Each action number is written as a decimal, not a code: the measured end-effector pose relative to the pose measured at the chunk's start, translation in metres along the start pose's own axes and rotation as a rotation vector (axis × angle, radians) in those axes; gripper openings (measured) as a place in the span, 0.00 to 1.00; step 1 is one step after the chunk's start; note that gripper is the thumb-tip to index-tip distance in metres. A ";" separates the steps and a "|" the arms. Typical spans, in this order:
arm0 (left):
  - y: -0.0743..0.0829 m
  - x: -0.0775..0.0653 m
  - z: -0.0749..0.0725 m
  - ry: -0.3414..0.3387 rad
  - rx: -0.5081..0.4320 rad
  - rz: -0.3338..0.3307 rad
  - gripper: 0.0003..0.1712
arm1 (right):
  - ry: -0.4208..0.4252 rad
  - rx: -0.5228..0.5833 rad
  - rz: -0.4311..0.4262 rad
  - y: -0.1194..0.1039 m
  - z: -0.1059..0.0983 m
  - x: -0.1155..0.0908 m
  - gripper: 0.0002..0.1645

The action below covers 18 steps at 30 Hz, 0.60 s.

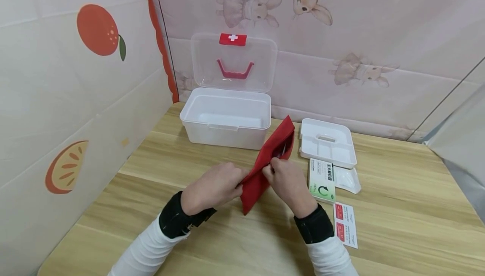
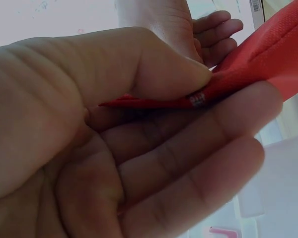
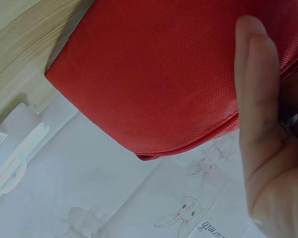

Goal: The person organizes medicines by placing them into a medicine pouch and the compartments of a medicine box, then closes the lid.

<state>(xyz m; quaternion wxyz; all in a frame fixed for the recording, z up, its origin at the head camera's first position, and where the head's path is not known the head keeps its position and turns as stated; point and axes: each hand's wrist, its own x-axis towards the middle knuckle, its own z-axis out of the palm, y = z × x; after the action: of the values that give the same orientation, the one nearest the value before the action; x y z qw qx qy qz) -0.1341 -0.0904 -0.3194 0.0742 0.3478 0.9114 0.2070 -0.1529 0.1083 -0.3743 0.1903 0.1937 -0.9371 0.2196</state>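
Observation:
A red fabric zip pouch (image 1: 261, 171) is held up on its edge over the table, its mouth partly open along the top. My left hand (image 1: 217, 187) pinches its near end between thumb and fingers; in the left wrist view the thumb (image 2: 164, 69) presses the red cloth against the fingers. My right hand (image 1: 289, 183) grips the pouch's edge at the opening, with fingers (image 3: 258, 84) along the outer side in the right wrist view. Something shiny shows inside the mouth, mostly hidden by the cloth.
A white first-aid box (image 1: 227, 135) with its clear lid (image 1: 235, 63) raised stands behind the pouch. To the right lie a white divided tray (image 1: 341, 154), a green-and-white carton (image 1: 322, 181), a clear-white packet (image 1: 346, 180) and red-and-white sachets (image 1: 350, 225). Printed cloth walls (image 1: 379, 112) border the table.

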 end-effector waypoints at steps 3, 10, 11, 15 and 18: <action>0.000 0.000 0.001 -0.004 -0.002 -0.015 0.05 | 0.004 0.007 0.000 0.000 0.000 -0.001 0.19; 0.000 0.000 0.001 0.006 0.005 -0.010 0.06 | -0.013 0.032 0.038 0.000 -0.001 -0.001 0.18; 0.000 0.000 0.001 0.004 0.005 -0.012 0.06 | -0.019 0.035 0.045 0.000 -0.002 0.000 0.18; 0.000 0.000 0.001 -0.003 0.018 -0.025 0.06 | -0.045 0.049 0.080 0.001 -0.003 0.001 0.18; 0.000 -0.001 0.000 -0.008 0.033 -0.038 0.06 | -0.053 0.056 0.097 0.001 -0.004 0.001 0.18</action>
<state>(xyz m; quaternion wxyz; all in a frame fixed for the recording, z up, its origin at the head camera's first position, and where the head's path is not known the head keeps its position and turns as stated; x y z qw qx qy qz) -0.1334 -0.0905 -0.3197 0.0762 0.3326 0.9208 0.1892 -0.1529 0.1109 -0.3710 0.1489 0.1590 -0.9435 0.2496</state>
